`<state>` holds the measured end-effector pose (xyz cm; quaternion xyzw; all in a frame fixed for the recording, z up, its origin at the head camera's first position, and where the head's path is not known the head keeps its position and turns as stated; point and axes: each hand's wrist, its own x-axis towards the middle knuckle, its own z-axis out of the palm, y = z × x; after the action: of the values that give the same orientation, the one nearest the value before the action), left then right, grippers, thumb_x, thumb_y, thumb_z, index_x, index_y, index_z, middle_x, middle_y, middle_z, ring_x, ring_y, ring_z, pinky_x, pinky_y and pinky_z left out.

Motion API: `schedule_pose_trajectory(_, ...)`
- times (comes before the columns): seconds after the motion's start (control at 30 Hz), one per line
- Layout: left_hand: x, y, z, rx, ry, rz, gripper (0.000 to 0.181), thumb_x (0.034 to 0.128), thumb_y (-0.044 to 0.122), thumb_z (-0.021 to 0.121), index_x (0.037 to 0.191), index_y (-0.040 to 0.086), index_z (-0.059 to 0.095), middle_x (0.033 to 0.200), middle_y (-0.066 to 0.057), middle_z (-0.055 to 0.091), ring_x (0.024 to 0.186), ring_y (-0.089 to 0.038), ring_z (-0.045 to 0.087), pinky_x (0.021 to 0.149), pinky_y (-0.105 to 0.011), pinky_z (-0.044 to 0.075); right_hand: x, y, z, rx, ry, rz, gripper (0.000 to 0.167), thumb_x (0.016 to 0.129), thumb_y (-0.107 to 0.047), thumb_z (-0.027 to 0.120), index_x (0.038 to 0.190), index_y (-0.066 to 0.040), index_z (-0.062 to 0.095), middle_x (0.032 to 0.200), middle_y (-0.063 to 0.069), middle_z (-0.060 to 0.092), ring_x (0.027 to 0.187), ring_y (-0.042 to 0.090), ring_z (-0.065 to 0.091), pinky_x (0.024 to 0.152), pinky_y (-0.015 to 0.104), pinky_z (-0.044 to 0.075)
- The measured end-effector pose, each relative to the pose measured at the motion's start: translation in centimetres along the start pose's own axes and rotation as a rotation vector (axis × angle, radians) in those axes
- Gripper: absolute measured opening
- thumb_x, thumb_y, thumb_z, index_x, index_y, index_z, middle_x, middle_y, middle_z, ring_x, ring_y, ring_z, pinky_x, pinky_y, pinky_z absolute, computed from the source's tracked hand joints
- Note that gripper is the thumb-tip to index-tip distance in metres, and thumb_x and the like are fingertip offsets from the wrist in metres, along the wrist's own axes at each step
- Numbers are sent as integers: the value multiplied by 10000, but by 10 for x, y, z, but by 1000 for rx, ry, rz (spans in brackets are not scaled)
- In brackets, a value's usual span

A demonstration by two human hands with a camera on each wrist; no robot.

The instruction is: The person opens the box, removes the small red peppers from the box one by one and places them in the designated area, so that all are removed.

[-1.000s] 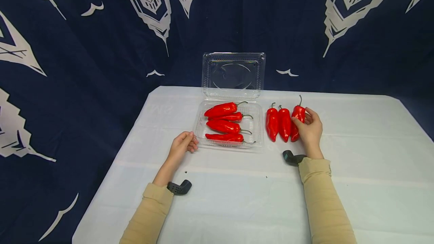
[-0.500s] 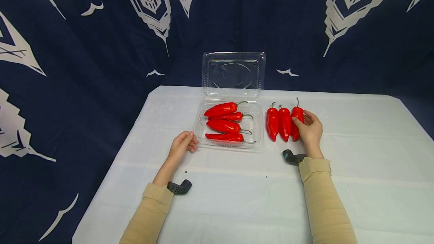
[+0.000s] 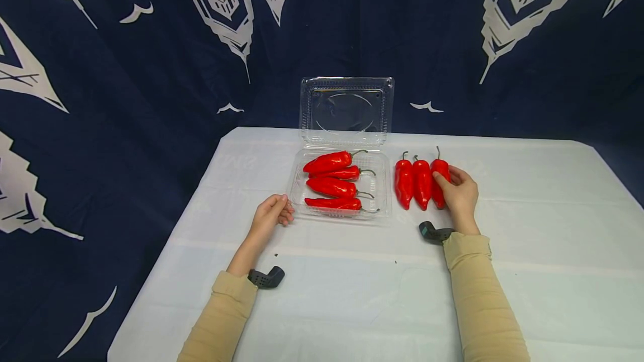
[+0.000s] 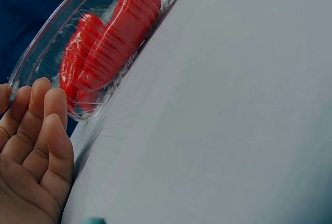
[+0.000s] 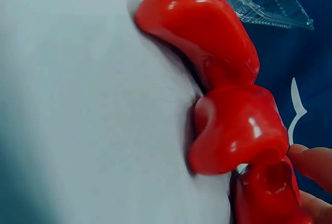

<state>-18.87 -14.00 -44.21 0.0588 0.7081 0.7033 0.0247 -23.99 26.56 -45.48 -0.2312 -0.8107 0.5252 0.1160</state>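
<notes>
In the head view, a clear plastic clamshell container stands with its lid raised at the back. Several red chili peppers lie crosswise inside it, stems to the right. My left hand is at its front left corner; in the left wrist view, thumb and forefinger pinch the rim. Right of the container, a left pepper and a middle pepper lie side by side, stems away from me. My right hand holds the right-hand pepper beside them, thumb on its near face.
A white cloth covers the table, with small dark specks near the left wrist. Behind it hangs a dark blue curtain with white building prints. A black wrist camera sits on the left arm, another wrist camera on the right.
The right-hand pepper has moved slightly left and toward me, closer to the middle one, its stem swinging left. My right hand still holds it. The left hand and container have stayed put.
</notes>
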Motion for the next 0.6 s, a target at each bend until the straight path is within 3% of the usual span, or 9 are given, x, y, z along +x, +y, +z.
schedule_pose_trajectory(0.33,0,0,0,2,3,7,241,1007,115,436,914,-87,527,780,-77,577,640,-131,576,553,-207,463,-3,-7,-3,16,-24,46,614,941,-373,524,1434,-50,353,1420,176,409,1278,303,416,1016,404,370)
schedule_pose_trajectory(0.6,0,0,0,3,5,1,249,1007,116,438,923,-101,527,786,-94,578,640,-133,574,553,-205,463,-8,-16,-7,-21,47,-5,598,936,-341,534,1436,-71,346,1453,126,371,1287,291,398,1006,418,390)
